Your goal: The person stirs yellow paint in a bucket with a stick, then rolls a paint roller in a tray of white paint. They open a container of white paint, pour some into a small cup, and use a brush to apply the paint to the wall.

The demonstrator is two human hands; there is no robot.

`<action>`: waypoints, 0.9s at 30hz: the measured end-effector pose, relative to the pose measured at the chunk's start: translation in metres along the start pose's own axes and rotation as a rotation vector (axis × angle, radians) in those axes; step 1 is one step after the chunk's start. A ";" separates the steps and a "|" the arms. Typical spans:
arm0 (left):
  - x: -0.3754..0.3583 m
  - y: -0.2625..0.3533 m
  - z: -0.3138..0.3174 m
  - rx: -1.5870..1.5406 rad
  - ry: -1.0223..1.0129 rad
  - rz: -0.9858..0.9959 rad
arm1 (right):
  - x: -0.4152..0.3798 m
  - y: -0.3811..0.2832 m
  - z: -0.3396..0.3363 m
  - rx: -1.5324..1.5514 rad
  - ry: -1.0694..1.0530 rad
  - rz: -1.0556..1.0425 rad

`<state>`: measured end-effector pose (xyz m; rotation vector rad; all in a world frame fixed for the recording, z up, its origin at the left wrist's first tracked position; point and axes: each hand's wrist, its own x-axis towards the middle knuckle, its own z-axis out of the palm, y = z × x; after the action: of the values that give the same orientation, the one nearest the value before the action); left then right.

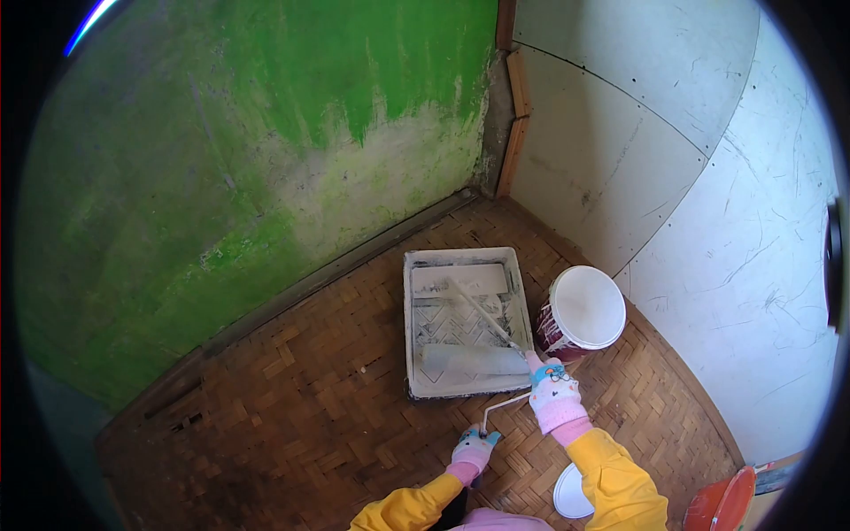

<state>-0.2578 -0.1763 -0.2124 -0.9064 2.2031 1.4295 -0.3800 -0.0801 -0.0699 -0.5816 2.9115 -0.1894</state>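
Note:
My left hand (pixel 473 450), in a light patterned glove, is closed round the handle end of a paint roller (pixel 474 358). The roller's wide sleeve lies over the near end of a white paint tray (pixel 410 310), and its bent wire frame runs down to that hand. In the gloved fingers of my right hand (pixel 554 396) is a paintbrush (pixel 482 311), slanting up and left across the tray, its far end over the pale paint. Just right of the tray stands a paint bucket (pixel 587 307) with a white rim and dark red drips on its side.
A white lid (pixel 572 492) lies on the woven floor (pixel 310 380) beside my right sleeve. At the lower right sits an orange-red container (pixel 722 502). A green wall (pixel 266 133) rises at the left, pale panels (pixel 735 265) at the right.

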 end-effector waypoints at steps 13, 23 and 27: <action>0.023 -0.041 0.041 -0.268 -0.160 -0.016 | -0.010 0.000 0.028 0.089 0.126 0.012; 0.006 -0.042 0.017 -0.118 0.011 0.098 | -0.025 -0.006 0.067 0.319 -0.097 0.160; -0.024 -0.023 -0.007 -0.149 0.274 0.317 | 0.004 0.042 0.067 1.048 0.332 0.704</action>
<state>-0.2242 -0.1813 -0.2102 -0.8738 2.5624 1.7201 -0.3866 -0.0492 -0.1422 0.6624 2.5272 -1.6289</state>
